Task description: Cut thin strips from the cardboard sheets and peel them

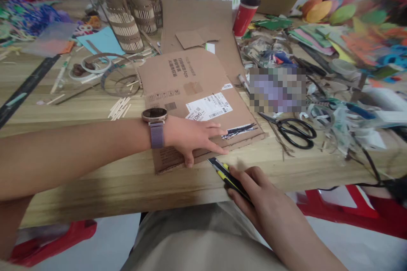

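A brown cardboard sheet [203, 70] with printed text and a white shipping label [210, 106] lies flat at the front of the wooden table. My left hand [193, 135] rests on its lower part, palm down with fingers spread. In my right hand [259, 192] is a yellow and black utility knife [229, 178], its blade pointing up and left, just short of the sheet's near edge. The blade and the cardboard appear apart. A larger cardboard piece [193, 15] lies behind the sheet, with a small folded cardboard scrap [197, 37] on it.
Black-handled scissors [297, 133] lie right of the sheet, among plastic and tape scraps. A red lidded cup [245, 15] stands behind. On the left are short pale sticks [119, 108], tape rings [95, 65] and woven lantern-like pieces [124, 25]. Red stools [346, 209] show below the table edge.
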`<act>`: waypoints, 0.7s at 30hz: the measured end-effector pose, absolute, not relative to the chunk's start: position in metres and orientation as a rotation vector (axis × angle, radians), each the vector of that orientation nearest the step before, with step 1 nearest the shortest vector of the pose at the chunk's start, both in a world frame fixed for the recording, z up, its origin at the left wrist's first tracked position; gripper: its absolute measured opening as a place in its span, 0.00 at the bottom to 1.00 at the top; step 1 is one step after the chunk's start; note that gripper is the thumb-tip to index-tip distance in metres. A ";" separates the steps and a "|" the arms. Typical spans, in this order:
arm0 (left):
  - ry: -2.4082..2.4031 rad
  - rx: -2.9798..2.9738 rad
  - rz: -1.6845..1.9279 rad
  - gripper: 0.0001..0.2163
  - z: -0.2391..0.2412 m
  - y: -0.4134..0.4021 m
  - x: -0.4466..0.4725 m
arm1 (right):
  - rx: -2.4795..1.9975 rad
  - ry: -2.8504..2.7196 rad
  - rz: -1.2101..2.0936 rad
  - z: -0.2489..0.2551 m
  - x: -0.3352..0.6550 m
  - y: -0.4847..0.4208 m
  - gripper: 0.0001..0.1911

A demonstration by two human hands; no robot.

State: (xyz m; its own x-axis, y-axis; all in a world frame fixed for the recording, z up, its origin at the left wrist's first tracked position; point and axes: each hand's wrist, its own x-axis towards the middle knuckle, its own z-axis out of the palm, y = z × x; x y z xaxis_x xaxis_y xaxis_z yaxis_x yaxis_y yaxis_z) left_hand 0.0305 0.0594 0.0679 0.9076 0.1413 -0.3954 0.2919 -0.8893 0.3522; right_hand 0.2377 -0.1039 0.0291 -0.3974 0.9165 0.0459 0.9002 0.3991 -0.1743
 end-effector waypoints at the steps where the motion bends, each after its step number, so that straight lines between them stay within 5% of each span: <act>1: 0.312 2.659 -0.506 0.44 0.069 0.059 0.028 | -1.641 -2.502 0.163 0.030 0.237 -0.104 0.19; 21: 0.277 2.680 -0.549 0.47 0.067 0.060 0.013 | -1.635 -2.436 0.191 0.030 0.225 -0.101 0.22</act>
